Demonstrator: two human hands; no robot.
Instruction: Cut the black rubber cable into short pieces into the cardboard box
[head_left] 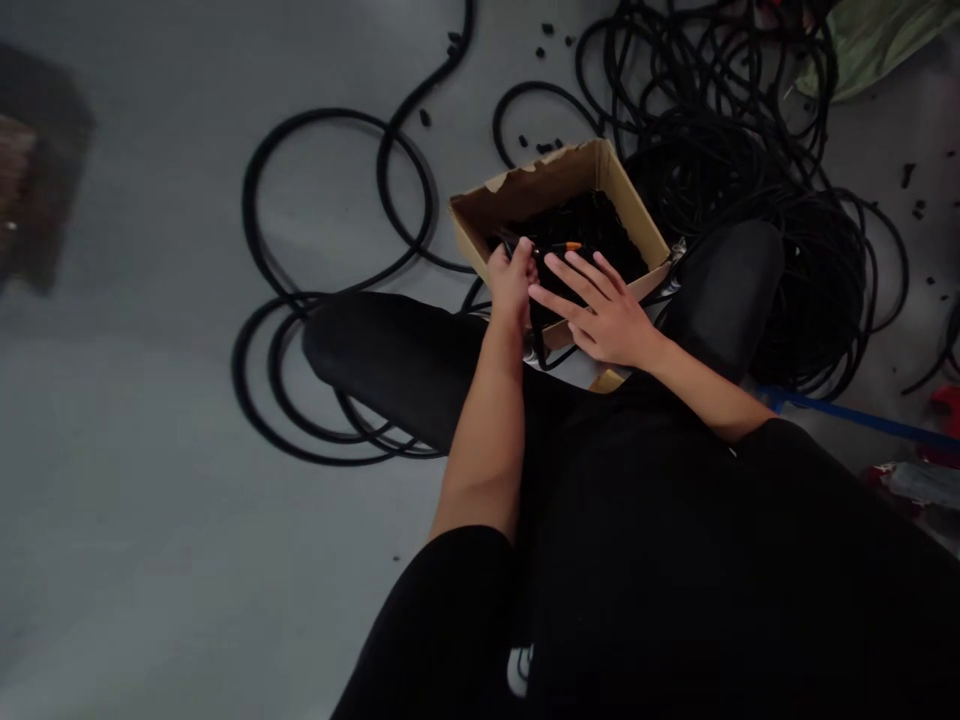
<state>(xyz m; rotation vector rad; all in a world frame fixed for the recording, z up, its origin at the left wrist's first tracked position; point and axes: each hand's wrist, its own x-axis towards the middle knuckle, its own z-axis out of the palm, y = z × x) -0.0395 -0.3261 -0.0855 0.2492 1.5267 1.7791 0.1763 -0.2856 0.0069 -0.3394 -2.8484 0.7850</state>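
Note:
My left hand (514, 278) is closed over the near side of an open cardboard box (466, 240), gripping a black cable (538, 335) whose length droops below the fist. From beside this fist a thin piece with an orange end (573, 246) sticks out to the right over the box; whether the hand holds it too I cannot tell. My right hand (604, 312) hovers over the box's near edge with its fingers spread, and nothing is in it. Many small black pieces (600, 215) fill the box, too dark to make out singly.
A large tangle of black cable (705, 170) lies at the back right, and loose loops (251, 210) spread to the left. Small black bits (425, 118) are scattered on the grey floor (150, 450). A blue strap (862, 411) runs along the right, near red items.

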